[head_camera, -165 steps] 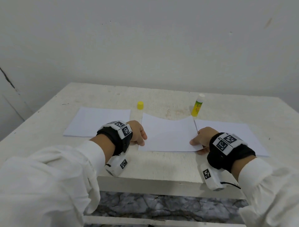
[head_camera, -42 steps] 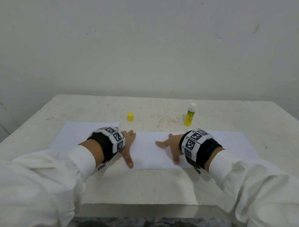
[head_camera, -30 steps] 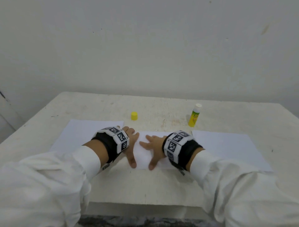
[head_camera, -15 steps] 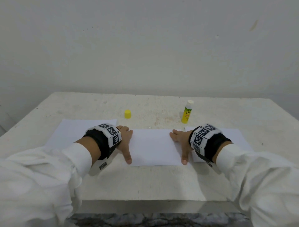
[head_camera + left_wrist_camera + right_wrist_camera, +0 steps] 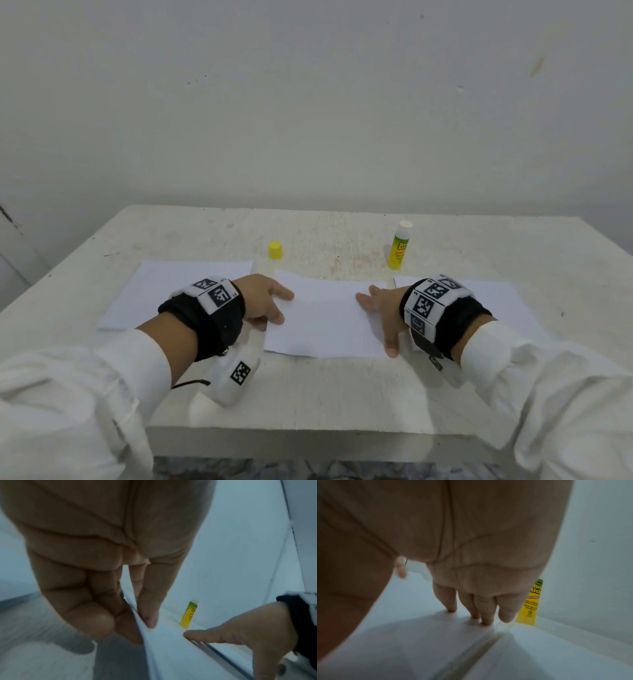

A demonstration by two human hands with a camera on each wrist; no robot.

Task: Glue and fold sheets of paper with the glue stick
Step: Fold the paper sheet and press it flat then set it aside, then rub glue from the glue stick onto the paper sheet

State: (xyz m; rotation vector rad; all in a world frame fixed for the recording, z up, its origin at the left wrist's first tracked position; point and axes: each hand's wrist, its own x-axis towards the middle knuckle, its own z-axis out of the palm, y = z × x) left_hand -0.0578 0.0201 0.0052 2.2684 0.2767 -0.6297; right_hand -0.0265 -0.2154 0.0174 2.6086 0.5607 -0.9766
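A folded white sheet (image 5: 325,318) lies in the middle of the table. My left hand (image 5: 275,308) is at its left edge; in the left wrist view the thumb (image 5: 147,609) and curled fingers (image 5: 102,618) pinch that edge. My right hand (image 5: 376,315) lies flat on the sheet's right edge with straight fingers (image 5: 481,612) pressing down. The yellow glue stick (image 5: 399,245) stands uncapped behind the right hand, also seen as the glue stick (image 5: 530,604) just past the fingertips. Its yellow cap (image 5: 275,249) stands apart, behind the left hand.
A flat white sheet (image 5: 178,294) lies left of my left wrist and another white sheet (image 5: 496,301) lies under and right of my right wrist. The white table (image 5: 325,387) ends just before me; a plain wall stands close behind it.
My right hand slid from the sheet's middle out to its right edge. My left hand went from lying flat to pinching the left edge, its wrist raised.
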